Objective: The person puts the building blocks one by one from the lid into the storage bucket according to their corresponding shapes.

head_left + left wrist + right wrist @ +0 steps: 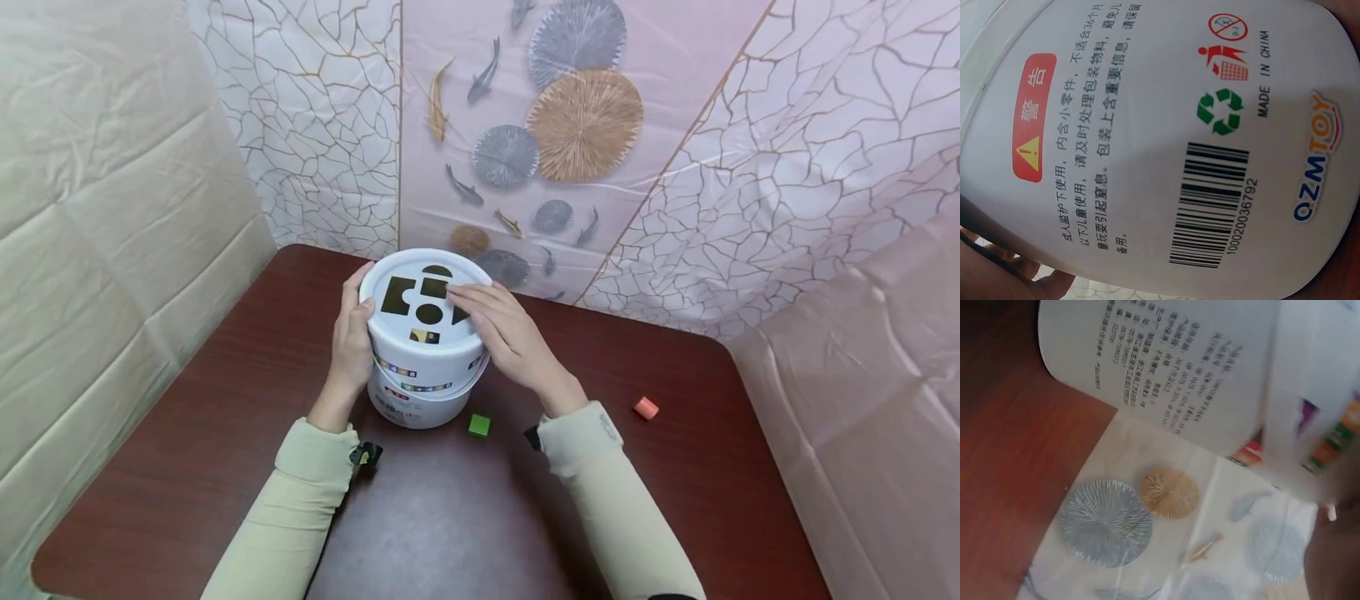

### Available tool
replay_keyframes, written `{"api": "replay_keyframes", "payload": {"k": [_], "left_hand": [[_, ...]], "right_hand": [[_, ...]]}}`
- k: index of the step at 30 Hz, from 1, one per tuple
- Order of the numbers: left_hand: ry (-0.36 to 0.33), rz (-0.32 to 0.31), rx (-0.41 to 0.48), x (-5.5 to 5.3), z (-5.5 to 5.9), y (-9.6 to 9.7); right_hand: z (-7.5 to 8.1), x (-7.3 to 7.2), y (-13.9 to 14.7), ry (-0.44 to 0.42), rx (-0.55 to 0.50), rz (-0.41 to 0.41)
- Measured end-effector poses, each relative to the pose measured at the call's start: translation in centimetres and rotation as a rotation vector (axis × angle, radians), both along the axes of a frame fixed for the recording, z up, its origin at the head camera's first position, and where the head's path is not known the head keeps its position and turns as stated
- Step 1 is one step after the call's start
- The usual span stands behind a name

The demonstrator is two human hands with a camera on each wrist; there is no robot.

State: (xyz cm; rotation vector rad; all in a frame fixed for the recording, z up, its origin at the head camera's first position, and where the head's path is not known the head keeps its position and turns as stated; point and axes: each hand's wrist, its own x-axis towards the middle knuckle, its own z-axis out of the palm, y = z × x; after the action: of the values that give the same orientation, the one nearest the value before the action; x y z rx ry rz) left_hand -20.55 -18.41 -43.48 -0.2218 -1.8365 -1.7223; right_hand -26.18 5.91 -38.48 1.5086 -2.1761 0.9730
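A white toy bucket (420, 408) with a shape-sorter lid (405, 258) stands upright on the table. Dark cut-outs of several shapes show in the lid. My left hand (351, 342) grips the bucket's upper left side, thumb at the lid's rim; its fingers reach around the far side in the left wrist view. Over the lid's right part lies my right hand (510, 337), its fingers fairly straight and partly covering a triangular cut-out. Whether anything is under that palm is hidden. Close to the bucket's base lies a green block (479, 426).
An orange block (646, 408) lies farther right on the dark red-brown table (675, 483). Behind the table's back edge hangs a patterned cloth (585, 125). Pale padded panels (112, 208) stand along both sides. The bucket's handle (468, 387) hangs down in front.
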Motion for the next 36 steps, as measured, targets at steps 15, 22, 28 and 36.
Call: {"api": "replay_keyframes", "payload": {"k": [15, 22, 28, 36], "left_hand": [[0.015, 0.014, 0.030, 0.2, 0.0, -0.8], [0.021, -0.020, 0.028, 0.0, -0.2, -0.3], [0.016, -0.020, 0.009, 0.0, -0.1, 0.1], [0.010, -0.021, -0.011, 0.1, -0.1, 0.1]], "right_hand": [[-3.2, 2.0, 6.1, -0.057, -0.043, -0.054], [-5.2, -1.9, 18.9, -0.247, 0.362, -0.486], [-8.0, -1.1, 27.0, -0.410, 0.543, -0.741], [-10.2, 0.1, 28.6, -0.413, 0.489, -0.825]]}}
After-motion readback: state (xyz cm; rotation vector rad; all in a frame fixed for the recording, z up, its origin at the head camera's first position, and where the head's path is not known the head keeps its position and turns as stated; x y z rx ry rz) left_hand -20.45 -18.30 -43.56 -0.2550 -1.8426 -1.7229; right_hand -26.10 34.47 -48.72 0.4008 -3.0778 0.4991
